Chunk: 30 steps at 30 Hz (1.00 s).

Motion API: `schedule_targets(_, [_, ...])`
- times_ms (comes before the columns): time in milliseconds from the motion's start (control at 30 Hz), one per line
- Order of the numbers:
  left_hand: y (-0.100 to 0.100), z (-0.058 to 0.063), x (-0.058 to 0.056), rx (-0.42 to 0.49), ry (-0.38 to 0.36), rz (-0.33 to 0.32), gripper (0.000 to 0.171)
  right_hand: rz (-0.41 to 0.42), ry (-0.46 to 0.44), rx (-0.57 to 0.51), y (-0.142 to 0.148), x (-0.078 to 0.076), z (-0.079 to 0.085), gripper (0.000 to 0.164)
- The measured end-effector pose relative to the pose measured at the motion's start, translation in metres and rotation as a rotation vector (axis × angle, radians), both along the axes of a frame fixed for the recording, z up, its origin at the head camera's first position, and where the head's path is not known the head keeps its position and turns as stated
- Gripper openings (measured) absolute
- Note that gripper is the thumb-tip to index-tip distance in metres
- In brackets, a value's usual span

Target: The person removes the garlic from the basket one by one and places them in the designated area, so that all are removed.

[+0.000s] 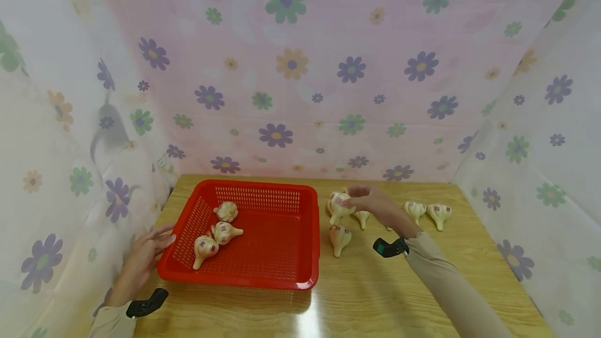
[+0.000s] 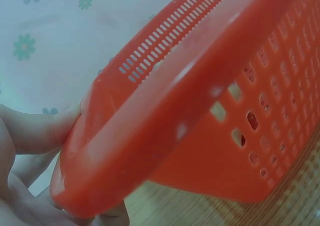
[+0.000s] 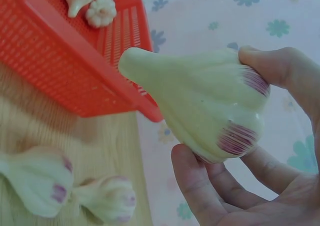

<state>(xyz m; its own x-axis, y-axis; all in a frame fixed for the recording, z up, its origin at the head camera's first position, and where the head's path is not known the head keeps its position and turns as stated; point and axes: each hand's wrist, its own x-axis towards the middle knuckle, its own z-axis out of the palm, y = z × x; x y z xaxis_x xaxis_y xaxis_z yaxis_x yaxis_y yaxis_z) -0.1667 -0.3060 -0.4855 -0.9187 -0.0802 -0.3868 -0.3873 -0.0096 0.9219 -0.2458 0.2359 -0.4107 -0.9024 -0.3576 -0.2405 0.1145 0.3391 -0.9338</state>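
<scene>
My right hand (image 1: 373, 205) grips a garlic bulb (image 3: 210, 104) between thumb and fingertips, raised beside the basket's right wall. The bulb is cream with purple patches, and its stem points toward the basket in the right wrist view. On the left, my left hand (image 1: 145, 249) holds the rim of the red plastic basket (image 2: 145, 131), thumb against the outer edge and fingers curling beneath it. Three garlic bulbs lie inside the basket's left half, one (image 1: 205, 248) nearest the front. Just below my right hand, another garlic bulb (image 1: 340, 238) lies on the table.
More garlic bulbs lie on the wooden table (image 1: 375, 296), partly hidden behind my right hand, with a pair (image 1: 439, 215) farther right. A flowered curtain (image 1: 300, 77) encloses the table at the back and both sides. Each wrist wears a black device (image 1: 391, 248).
</scene>
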Motion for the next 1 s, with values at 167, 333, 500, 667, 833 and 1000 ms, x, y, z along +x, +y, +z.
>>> schedule_targets(167, [0.002, 0.002, 0.001, 0.008, -0.007, 0.009, 0.058, 0.007, -0.015, 0.01, 0.012, 0.002, -0.003, 0.074])
schedule_targets(333, [0.004, 0.001, 0.001, -0.005, -0.007, 0.002, 0.062, 0.011, -0.011, 0.02, 0.023, 0.005, -0.008, 0.073])
schedule_targets(500, [0.004, 0.0, 0.0, -0.006, -0.007, 0.004, 0.062, 0.019, -0.013, 0.044, 0.034, 0.009, -0.015, 0.071])
schedule_targets(667, [0.004, -0.001, 0.0, -0.001, -0.005, 0.003, 0.061, 0.014, -0.029, 0.07, 0.042, 0.012, -0.02, 0.072])
schedule_targets(833, [0.003, -0.001, 0.001, 0.012, 0.005, 0.008, 0.06, 0.02, -0.049, 0.072, 0.049, 0.014, -0.025, 0.073])
schedule_targets(1000, [0.002, -0.002, 0.001, 0.008, 0.019, 0.01, 0.06, 0.01, -0.079, 0.072, 0.057, 0.016, -0.032, 0.071])
